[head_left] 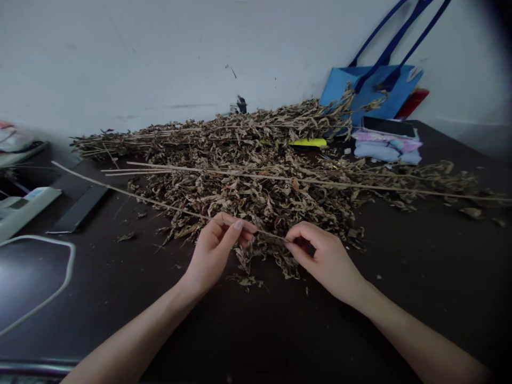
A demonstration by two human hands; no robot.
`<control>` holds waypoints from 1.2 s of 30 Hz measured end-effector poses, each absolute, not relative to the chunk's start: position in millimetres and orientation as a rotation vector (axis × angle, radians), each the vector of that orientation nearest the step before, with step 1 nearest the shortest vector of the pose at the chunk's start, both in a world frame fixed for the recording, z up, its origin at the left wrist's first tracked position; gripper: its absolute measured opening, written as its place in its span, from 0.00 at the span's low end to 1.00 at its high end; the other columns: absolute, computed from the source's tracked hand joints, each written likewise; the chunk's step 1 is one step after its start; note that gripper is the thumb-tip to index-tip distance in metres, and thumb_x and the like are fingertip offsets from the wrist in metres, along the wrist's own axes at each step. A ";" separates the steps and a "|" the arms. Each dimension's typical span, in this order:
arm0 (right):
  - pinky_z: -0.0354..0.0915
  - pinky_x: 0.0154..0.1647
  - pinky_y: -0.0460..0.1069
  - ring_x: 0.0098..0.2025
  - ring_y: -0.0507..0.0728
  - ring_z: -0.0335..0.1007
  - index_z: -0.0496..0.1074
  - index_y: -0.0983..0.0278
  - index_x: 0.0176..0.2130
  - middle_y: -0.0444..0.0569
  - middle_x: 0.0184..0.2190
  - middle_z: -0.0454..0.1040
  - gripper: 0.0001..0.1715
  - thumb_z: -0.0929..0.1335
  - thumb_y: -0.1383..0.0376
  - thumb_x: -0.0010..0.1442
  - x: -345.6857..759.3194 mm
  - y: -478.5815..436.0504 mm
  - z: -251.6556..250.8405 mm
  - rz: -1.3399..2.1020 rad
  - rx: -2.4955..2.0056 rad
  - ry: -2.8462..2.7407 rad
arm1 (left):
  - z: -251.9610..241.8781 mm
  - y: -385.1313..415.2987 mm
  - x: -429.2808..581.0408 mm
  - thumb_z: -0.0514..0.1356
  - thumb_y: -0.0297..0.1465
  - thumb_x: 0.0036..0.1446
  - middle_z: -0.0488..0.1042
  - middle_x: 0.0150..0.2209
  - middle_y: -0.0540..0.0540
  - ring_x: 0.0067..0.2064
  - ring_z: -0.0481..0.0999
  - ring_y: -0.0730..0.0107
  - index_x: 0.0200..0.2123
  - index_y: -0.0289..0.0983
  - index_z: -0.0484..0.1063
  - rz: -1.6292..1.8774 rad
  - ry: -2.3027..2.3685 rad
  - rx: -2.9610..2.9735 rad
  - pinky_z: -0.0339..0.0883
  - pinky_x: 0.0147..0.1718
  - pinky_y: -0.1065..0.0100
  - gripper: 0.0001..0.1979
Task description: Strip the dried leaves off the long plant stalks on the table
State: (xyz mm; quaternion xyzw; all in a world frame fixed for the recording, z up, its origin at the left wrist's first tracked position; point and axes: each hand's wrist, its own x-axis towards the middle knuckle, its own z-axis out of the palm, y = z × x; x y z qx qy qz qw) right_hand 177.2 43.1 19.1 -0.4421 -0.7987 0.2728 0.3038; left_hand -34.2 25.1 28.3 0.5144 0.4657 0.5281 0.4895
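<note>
Two hands at 6 o'clock, left hand & right hand, thumb and forefinger pinched shut on one dry stalk. Long end out toward 10. Leaf pile at 12. Risk: brittle, prob. snapping if bent; bits scattering over table.

The heap of dried leaves was dull brown mixed with grey-tan. The thin stem was light straw, as were the other bare stalks lying across the heap. The table was very dark brown, almost black, with a faint sheen. The wall was pale grey-white with a few dark marks. The bag was bright blue, its straps a deeper navy, and a red edge showed behind it. A small object among the leaves was bright yellow. The phone was black. The pouch under it was pale lilac with pink and light blue patches. The cord was white.
</note>
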 end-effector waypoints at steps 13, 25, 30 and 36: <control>0.58 0.27 0.45 0.29 0.49 0.62 0.68 0.62 0.35 0.45 0.31 0.67 0.06 0.62 0.67 0.61 176.9 41.1 22.4 0.711 -1.117 -2.128 | 28.1 22.2 -29.1 0.53 0.30 0.62 0.77 0.38 0.42 0.34 0.75 0.72 0.33 0.35 0.63 1.277 1.053 1.126 0.70 0.34 0.69 0.06; 0.62 0.34 0.46 0.34 0.51 0.65 0.70 0.63 0.35 0.47 0.32 0.69 0.09 0.61 0.68 0.62 168.9 32.8 22.4 0.734 -0.897 -2.151 | 22.1 14.1 -13.7 0.60 0.29 0.56 0.73 0.29 0.46 0.31 0.73 0.73 0.31 0.32 0.72 1.007 1.118 1.273 0.68 0.31 0.72 0.05; 0.61 0.36 0.47 0.36 0.51 0.64 0.69 0.62 0.34 0.47 0.32 0.69 0.11 0.59 0.68 0.64 171.9 36.1 21.4 0.746 -0.869 -2.215 | 23.4 14.1 -15.1 0.57 0.27 0.58 0.72 0.31 0.44 0.35 0.73 0.68 0.26 0.33 0.73 1.007 1.128 1.500 0.68 0.36 0.68 0.09; 0.59 0.33 0.47 0.32 0.51 0.62 0.67 0.63 0.30 0.45 0.28 0.66 0.12 0.59 0.65 0.64 168.1 36.3 18.7 0.891 -0.942 -2.160 | 23.6 12.8 -16.4 0.54 0.25 0.59 0.72 0.33 0.43 0.37 0.73 0.68 0.29 0.34 0.71 1.015 1.029 1.635 0.66 0.38 0.67 0.09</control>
